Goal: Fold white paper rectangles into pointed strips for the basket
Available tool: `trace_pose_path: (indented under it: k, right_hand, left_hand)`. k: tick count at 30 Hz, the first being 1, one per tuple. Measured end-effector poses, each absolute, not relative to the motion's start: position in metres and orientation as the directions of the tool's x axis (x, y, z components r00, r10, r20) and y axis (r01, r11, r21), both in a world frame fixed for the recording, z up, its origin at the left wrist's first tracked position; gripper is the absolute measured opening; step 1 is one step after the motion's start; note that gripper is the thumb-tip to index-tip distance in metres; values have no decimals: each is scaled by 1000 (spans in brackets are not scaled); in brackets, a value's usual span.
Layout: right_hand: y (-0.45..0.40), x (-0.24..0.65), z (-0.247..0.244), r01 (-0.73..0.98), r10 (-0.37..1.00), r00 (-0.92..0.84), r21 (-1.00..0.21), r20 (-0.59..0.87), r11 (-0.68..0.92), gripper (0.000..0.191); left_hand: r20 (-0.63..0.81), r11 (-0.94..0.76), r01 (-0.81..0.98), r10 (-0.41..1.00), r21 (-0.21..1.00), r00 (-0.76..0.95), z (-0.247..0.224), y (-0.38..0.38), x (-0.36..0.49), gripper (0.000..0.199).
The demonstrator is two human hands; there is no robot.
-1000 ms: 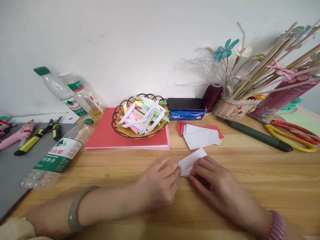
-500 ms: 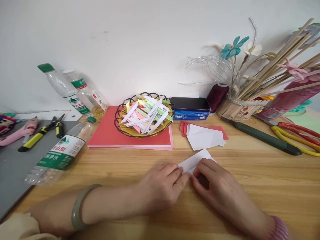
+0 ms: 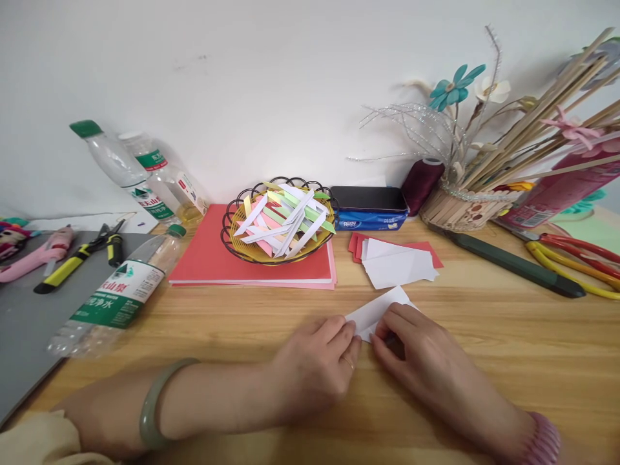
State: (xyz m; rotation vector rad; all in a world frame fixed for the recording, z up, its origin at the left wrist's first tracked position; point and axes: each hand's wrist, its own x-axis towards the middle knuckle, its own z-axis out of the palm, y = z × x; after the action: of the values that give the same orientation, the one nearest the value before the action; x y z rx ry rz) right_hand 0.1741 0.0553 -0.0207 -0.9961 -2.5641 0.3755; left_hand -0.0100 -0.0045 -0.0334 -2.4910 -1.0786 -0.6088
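Note:
A white sheet of paper with a fold along its lower part lies slanted on the wooden table. My left hand has its fingers closed on the sheet's left end. At the lower right edge, my right hand pinches the paper between thumb and fingers, hiding part of it. Just behind the sheet are white paper pieces on top of red ones. Folded paper strips in several colours fill a round basket, which stands on red sheets.
Plastic bottles, pliers and a pink glue gun are at the left. Behind are a phone on a blue pack, a thread spool and a stick-filled holder. A dark green tool and scissors lie right.
My left fingers have shifted slightly on the paper, with the index finger drawn in. The right hand keeps its pinch and has barely moved. The view has shifted very slightly.

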Motion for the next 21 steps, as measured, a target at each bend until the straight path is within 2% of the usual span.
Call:
trace_pose_path:
  k: [6,11,14,18,21]
  right_hand:
    - [55,172,-20,605,687,-686,-337,239,721,13]
    - [56,179,-19,552,645,-732,-365,219,750,11]
    - [55,189,-17,463,519,-826,-259,222,848,19]
    - [53,202,-13,277,285,-908,-71,307,958,30]
    - [54,210,-14,249,230,-913,15,337,968,36]
  left_hand:
    - [507,-646,747,597,-157,622,-32,-4,-9,23]
    - [453,-627,777,677,-57,580,-33,-3,-7,20]
    - [452,-607,794,699,-34,554,-34,-2,-7,18]
    - [428,-616,782,684,-94,590,-33,-1,-8,15]
    - [421,-621,775,675,-119,606,-34,-1,-10,11]
